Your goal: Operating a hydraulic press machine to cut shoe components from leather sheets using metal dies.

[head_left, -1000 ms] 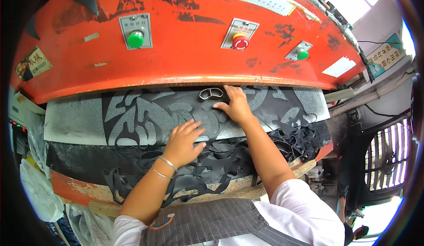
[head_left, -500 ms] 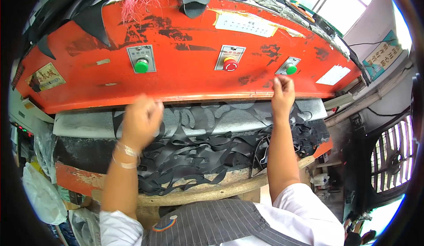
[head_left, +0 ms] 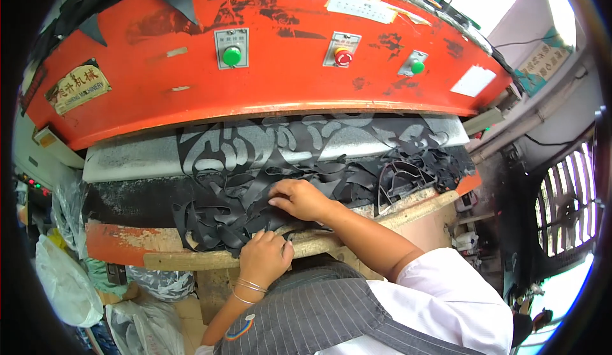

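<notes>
My right hand [head_left: 302,200], fingers curled, closes on the tangled black offcuts [head_left: 239,211], whose strips look like thin leather or rubber. Nearer to me, my left hand [head_left: 264,257] is bent over the front edge of this heap, its fingers closed on the strips there; the fingertips are partly hidden. Beyond the heap, the black sheet [head_left: 306,139] full of cut-out holes runs over a white cutting board [head_left: 134,158] and in under the press. Among scraps on the right lies a black-and-metal cutting die [head_left: 405,184].
The orange press beam [head_left: 280,87] spans the far side, bearing green push buttons [head_left: 232,56] and a red stop button [head_left: 343,57]. A worn wooden rail [head_left: 185,261] edges the bench before me. Plastic bags [head_left: 67,285] stand at the left; a fan [head_left: 569,218] is at the right.
Both hands have come down from in front of the press beam to the offcuts, the right one moving left. The strips are bunched closer to me, and more of the holed sheet shows.
</notes>
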A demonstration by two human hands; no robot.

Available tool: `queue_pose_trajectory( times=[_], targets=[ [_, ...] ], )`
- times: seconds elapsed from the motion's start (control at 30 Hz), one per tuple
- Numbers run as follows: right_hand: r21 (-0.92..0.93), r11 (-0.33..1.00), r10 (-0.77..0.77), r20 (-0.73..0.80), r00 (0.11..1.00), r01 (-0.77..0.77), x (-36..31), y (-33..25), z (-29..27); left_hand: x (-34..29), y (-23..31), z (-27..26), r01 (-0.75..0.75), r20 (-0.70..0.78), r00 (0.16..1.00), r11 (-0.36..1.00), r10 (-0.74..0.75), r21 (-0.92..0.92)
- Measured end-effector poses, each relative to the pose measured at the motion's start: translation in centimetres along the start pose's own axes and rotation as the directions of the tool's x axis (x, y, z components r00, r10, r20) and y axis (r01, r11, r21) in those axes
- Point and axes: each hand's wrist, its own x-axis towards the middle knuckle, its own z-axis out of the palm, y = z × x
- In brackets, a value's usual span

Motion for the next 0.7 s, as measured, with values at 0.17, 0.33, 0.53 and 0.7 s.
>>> queue_pose_trajectory(
  times=[0.17, 0.33, 0.53, 0.7],
  targets=[
    [-0.122, 0.977, 0.168, -0.077, 0.983, -0.177, 2.3, 1.5, -3.5, 1.1, -1.4, 0.1, 0.005, 0.019, 1.000, 1.000, -0.005, -0.015],
    [-0.443, 0.867, 0.129, -0.242, 0.962, -0.227, 7.7, 7.9, -9.6, 2.5, -2.4, 0.2, -0.061, 0.074, 0.995, 0.996, 0.066, -0.058],
    [-0.512, 0.816, 0.106, -0.325, 0.940, -0.269, 13.2, 13.7, -11.3, 4.5, -1.4, -0.3, 0.114, 0.215, 0.974, 0.968, -0.064, -0.225],
    [-0.325, 0.942, 0.046, -0.126, 0.991, -0.085, 11.7, 12.0, -12.3, 7.1, -1.4, 0.1, 0.315, 0.182, 0.947, 0.874, -0.264, -0.370]
  ],
)
